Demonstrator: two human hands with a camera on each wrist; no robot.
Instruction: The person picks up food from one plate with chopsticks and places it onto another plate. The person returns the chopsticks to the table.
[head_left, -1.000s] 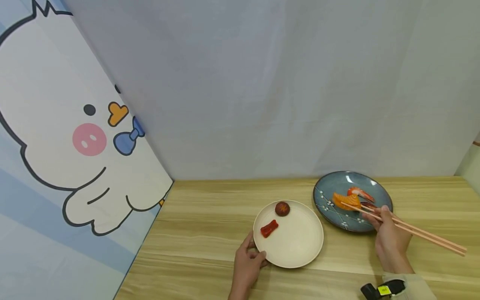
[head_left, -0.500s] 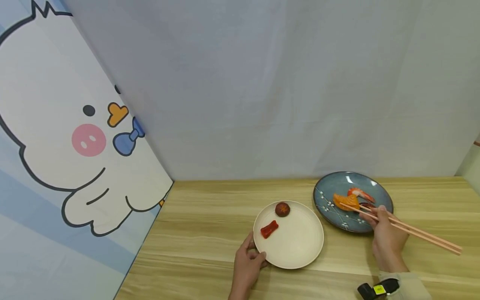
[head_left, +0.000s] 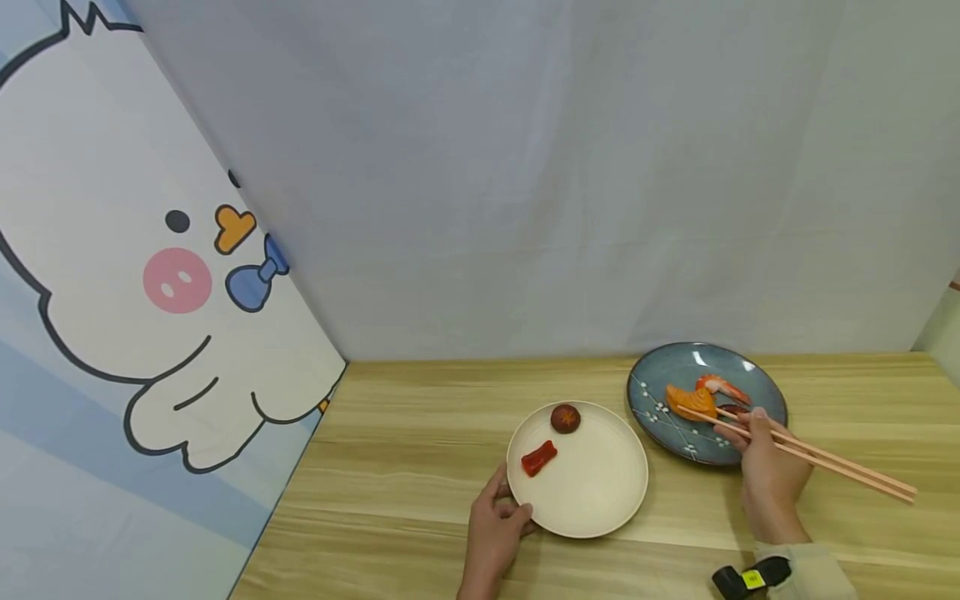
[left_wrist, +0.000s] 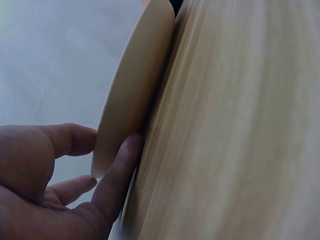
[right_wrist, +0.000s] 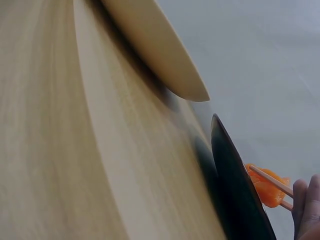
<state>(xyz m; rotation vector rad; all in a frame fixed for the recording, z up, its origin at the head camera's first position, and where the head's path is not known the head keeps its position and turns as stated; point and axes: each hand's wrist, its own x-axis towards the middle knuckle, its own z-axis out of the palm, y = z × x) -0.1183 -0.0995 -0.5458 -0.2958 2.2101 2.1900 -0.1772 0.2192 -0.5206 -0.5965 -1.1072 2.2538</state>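
Observation:
My right hand (head_left: 772, 475) holds a pair of wooden chopsticks (head_left: 847, 468) over the blue plate (head_left: 656, 437). The chopstick tips are at an orange salmon piece (head_left: 690, 402) on that plate, one lying across its near side; in the right wrist view the salmon (right_wrist: 270, 189) sits between the sticks. Behind it lie a shrimp (head_left: 723, 387) and a dark red piece (head_left: 733, 410), partly hidden by the sticks and fingers. My left hand (head_left: 497, 529) grips the near left rim of the cream plate (head_left: 592, 508), fingers and thumb at its edge.
On the cream plate are a brown mushroom (head_left: 565, 418) with a star cut and a red bone-shaped piece (head_left: 538, 458). Both plates stand on a wood-grain table (head_left: 390, 467). A grey cloth (head_left: 525, 183) hangs behind it, and a cartoon-printed sheet (head_left: 97, 183) borders the left.
My right hand and the chopsticks have shifted slightly left, their tips moving a little across the salmon. The left hand and both plates stay practically still.

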